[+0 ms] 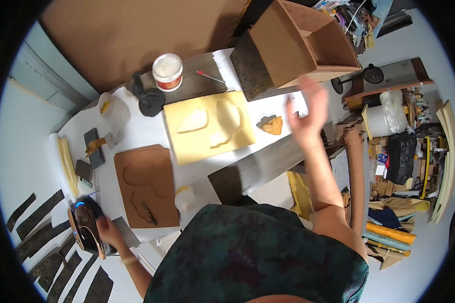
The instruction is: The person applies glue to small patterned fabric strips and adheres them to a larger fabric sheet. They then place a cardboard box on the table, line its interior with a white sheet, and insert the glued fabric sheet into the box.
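My left hand, blurred, is against the right side of a rounded black appliance with copper-coloured edges and blue lights, at the table's left end. How its fingers lie is hard to see. My right hand is raised with fingers apart and nothing in it, in front of a large brown box. Left of that hand lies an orange-brown lump. A yellow foam sheet with cut-out shapes is mid-table. Nearer me is a brown board with drawn or cut outlines and a thin dark strip.
A white tub stands at the back beside a black round object. A red-tipped tool lies right of it. A pale cup is close to my body. A grey-brown plank crosses the right side. Crowded shelves fill the right wall.
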Motion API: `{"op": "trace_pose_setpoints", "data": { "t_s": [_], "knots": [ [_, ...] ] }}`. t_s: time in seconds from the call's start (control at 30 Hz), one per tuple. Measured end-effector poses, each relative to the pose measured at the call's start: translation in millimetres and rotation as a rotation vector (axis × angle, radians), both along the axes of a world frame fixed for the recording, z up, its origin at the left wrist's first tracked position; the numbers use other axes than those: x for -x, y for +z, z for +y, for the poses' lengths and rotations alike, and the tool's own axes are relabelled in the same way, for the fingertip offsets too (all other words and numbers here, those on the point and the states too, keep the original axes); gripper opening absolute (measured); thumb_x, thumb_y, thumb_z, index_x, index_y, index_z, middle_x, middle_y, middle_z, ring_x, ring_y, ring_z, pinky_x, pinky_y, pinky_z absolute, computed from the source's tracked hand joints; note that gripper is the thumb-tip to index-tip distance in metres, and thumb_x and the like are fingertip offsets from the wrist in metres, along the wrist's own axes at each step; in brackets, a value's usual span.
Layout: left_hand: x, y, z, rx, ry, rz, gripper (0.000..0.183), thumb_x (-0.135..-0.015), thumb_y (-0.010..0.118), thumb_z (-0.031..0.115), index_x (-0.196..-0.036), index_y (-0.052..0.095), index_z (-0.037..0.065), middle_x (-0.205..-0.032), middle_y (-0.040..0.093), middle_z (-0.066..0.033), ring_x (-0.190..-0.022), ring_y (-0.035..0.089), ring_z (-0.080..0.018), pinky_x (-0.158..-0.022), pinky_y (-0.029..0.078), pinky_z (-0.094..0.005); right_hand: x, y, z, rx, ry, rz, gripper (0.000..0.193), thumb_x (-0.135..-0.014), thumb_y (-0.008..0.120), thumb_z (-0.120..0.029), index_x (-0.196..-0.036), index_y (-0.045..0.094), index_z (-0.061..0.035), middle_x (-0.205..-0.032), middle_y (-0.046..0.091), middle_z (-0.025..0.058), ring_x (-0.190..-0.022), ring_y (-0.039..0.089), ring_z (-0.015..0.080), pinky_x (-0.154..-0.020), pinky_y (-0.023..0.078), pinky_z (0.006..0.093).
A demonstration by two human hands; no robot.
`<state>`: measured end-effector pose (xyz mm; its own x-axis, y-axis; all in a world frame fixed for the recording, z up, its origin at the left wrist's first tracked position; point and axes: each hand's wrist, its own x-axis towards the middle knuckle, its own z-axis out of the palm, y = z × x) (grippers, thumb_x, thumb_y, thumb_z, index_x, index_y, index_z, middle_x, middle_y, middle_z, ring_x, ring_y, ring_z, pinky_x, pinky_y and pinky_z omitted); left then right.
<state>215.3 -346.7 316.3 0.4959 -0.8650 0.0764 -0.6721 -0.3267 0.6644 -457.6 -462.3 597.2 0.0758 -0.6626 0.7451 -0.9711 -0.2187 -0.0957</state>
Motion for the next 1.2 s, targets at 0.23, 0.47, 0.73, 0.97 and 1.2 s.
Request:
{"op": "trace_pose_setpoints", "data": {
  "t_s": [0.23, 0.47, 0.73, 0.97, 1.2],
  "knots": [
    [9.5, 49.3, 282.1, -1.553, -0.163, -0.395, 0.085, -0.071, 0.084, 0.041, -0.138, 0.054, 0.000, -0.135, 0.059, -0.0244, -0.131, 0.053, -0.0375, -0.110, 0.043, -0.0456, 323.1, 61.9, -44.1, -0.010, -0.564, -0.072, 0.049, -0.083, 0.077, -0.034, -0.122, 0.063, -0.0059, -0.116, 0.066, 0.0163, -0.113, 0.061, 0.0359, -0.099, 0.047, 0.0446],
    [320.7, 228.8, 8.2, 0.095, -0.223, 0.029, 0.044, -0.099, 0.063, 0.015, -0.137, 0.054, -0.006, -0.134, 0.063, -0.0204, -0.126, 0.058, -0.0258, -0.107, 0.042, -0.0359, 501.5, 41.4, -139.4, -0.780, -0.520, -0.391, 0.067, -0.085, 0.076, -0.043, -0.134, 0.061, 0.0009, -0.128, 0.067, 0.0201, -0.119, 0.063, 0.0300, -0.098, 0.048, 0.0380],
    [623.8, 274.0, -149.0, 0.292, -0.735, 0.851, 0.029, -0.101, 0.063, 0.013, -0.127, 0.062, 0.001, -0.121, 0.068, -0.0053, -0.109, 0.063, -0.0118, -0.094, 0.049, -0.0273, 501.1, 15.9, -151.8, -0.771, -0.465, -0.165, 0.047, -0.088, 0.072, -0.031, -0.124, 0.068, -0.0007, -0.120, 0.070, 0.0224, -0.115, 0.066, 0.0357, -0.096, 0.051, 0.0411],
    [677.7, 219.7, -127.4, 0.046, -0.592, 1.004, 0.022, -0.103, 0.057, 0.019, -0.118, 0.065, 0.005, -0.114, 0.069, -0.0025, -0.109, 0.061, -0.0126, -0.099, 0.044, -0.0304, 504.2, 10.5, -147.2, -0.739, -0.511, -0.140, 0.052, -0.087, 0.070, -0.038, -0.124, 0.067, -0.0014, -0.122, 0.068, 0.0245, -0.118, 0.063, 0.0397, -0.101, 0.048, 0.0437],
    [699.3, 260.4, -187.5, 0.155, -0.565, 1.001, 0.038, -0.102, 0.058, 0.031, -0.126, 0.058, 0.002, -0.118, 0.068, -0.0093, -0.110, 0.062, -0.0159, -0.088, 0.049, -0.0326, 503.3, 12.2, -143.0, -0.723, -0.498, -0.202, 0.052, -0.092, 0.065, -0.039, -0.123, 0.065, 0.0027, -0.121, 0.066, 0.0284, -0.118, 0.062, 0.0414, -0.101, 0.048, 0.0448]
  ]
}}
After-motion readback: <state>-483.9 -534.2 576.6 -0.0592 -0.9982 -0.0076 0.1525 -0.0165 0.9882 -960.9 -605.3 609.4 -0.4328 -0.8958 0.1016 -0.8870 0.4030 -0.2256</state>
